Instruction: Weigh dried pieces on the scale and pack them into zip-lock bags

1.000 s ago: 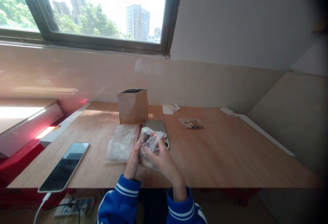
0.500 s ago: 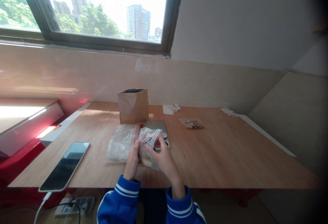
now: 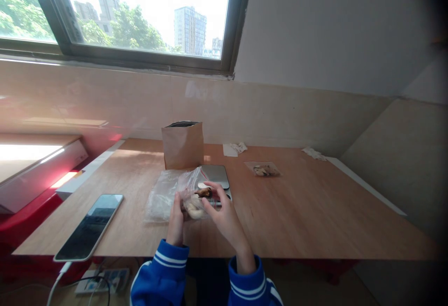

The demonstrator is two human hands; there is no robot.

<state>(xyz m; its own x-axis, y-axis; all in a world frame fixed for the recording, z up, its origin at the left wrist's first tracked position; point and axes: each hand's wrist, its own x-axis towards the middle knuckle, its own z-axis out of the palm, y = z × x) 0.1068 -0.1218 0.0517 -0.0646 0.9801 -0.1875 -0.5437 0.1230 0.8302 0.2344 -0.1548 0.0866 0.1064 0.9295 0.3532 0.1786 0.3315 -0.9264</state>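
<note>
My left hand (image 3: 176, 221) is closed on the side of a clear plastic zip bag (image 3: 189, 181) with pale, whitish pieces inside. At the bag's mouth my right hand (image 3: 226, 212) pinches a glossy dark-brown dried piece (image 3: 204, 193) between thumb and fingers; its exact kind I cannot make out. Behind the right hand lies a flat kitchen scale (image 3: 219, 173) with a grey top, partly covered by the bag and fingers. Another clear plastic bag (image 3: 159, 198) lies flat on the table, left of the held one.
An open kraft paper bag (image 3: 182, 147) stands behind the scale. To the right lies a small clear bag of brown slices (image 3: 265, 170). Crumpled paper (image 3: 240, 147) sits near the wall. A phone (image 3: 89, 227) with a charging cable (image 3: 58, 278) rests at the table's front left.
The zip bag has tilted left and its mouth now faces the right hand. The dark-brown piece has come into view in my right fingers. My left hand has shifted slightly left.
</note>
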